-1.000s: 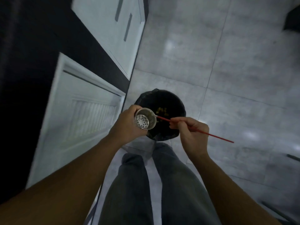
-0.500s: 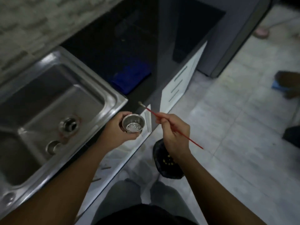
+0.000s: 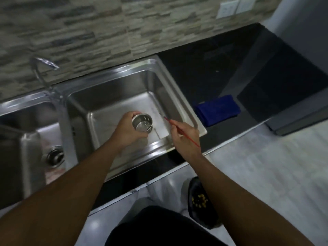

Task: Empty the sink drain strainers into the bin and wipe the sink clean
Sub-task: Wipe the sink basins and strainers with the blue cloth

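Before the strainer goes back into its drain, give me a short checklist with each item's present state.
1. Strainer held firmly in left hand: ok.
2. Strainer looks emptied: ok, no scraps visible inside.
3. Strainer over the right basin: ok.
4. Right basin's drain opening clear: cannot tell, the hand and forearm hide it.
5. Red stick clear of the strainer: ok, held apart in right hand.
6. Blue cloth ready for wiping: ok, on the counter right of the sink.

We stand in a home kitchen: steel double sink, tap, black counter, stone-tiled wall.
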